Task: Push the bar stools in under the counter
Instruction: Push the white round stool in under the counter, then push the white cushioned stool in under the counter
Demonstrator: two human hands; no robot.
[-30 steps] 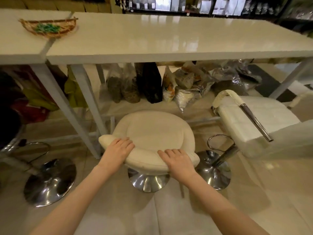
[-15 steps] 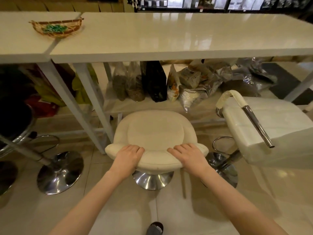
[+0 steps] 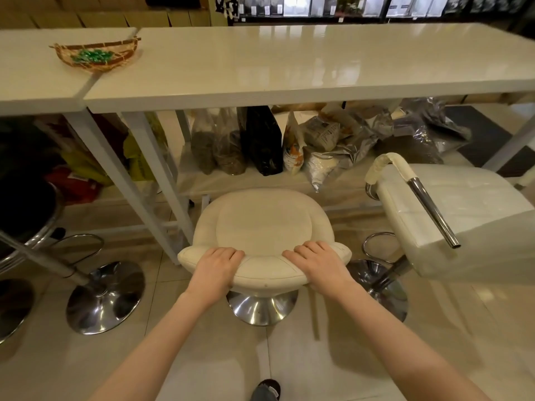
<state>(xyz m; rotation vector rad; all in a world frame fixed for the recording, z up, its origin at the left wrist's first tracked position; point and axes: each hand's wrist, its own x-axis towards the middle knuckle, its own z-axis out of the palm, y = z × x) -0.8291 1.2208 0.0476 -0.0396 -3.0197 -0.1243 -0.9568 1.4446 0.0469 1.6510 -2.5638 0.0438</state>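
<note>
Stool (image 3: 262, 227) nearer counter (image 3: 289, 62); candy-filled basket (image 3: 95, 55).

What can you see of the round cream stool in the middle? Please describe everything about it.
The cream stool has a round padded seat with stitched seams and a low curved backrest, in what looks like leather. It stands upright on a shiny chrome trumpet base on the tiled floor, just before the counter. The left hand and the right hand grip the backrest.

Ahead of the cream stool (image 3: 262, 227), open floor runs under the counter (image 3: 289, 68) up to the low shelf (image 3: 246, 185) of bags (image 3: 263, 140). White counter legs (image 3: 156, 180) crowd its left; the square white stool (image 3: 451, 215) stands close on its right.
</note>
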